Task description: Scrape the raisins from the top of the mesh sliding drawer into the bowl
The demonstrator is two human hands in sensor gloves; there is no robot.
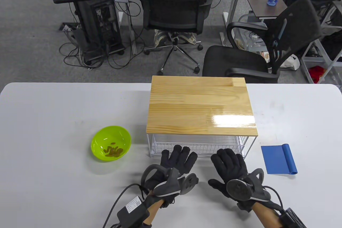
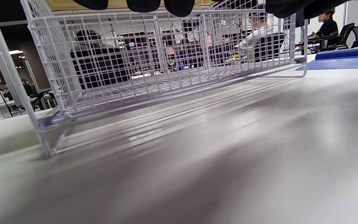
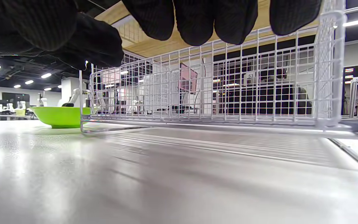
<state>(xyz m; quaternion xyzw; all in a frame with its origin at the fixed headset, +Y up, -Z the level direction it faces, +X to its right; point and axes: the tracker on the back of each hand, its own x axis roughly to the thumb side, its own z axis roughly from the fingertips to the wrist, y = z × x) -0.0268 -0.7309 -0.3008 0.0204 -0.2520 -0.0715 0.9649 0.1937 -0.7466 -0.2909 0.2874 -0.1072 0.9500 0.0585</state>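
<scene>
The mesh sliding drawer (image 1: 197,145) is a white wire basket under a bare wooden top (image 1: 201,105); no raisins show on that top. A green bowl (image 1: 111,143) left of it holds several brown raisins (image 1: 114,151). My left hand (image 1: 178,158) and right hand (image 1: 227,160) lie flat on the table just before the drawer's front, fingers straight and holding nothing. In the left wrist view the wire basket (image 2: 166,59) stands empty close ahead. The basket (image 3: 213,90) and the bowl (image 3: 61,116) also appear in the right wrist view.
A blue scraper (image 1: 279,159) lies on the white table (image 1: 53,121) right of the drawer. Office chairs and desks stand beyond the table's far edge, with a seated person behind one chair.
</scene>
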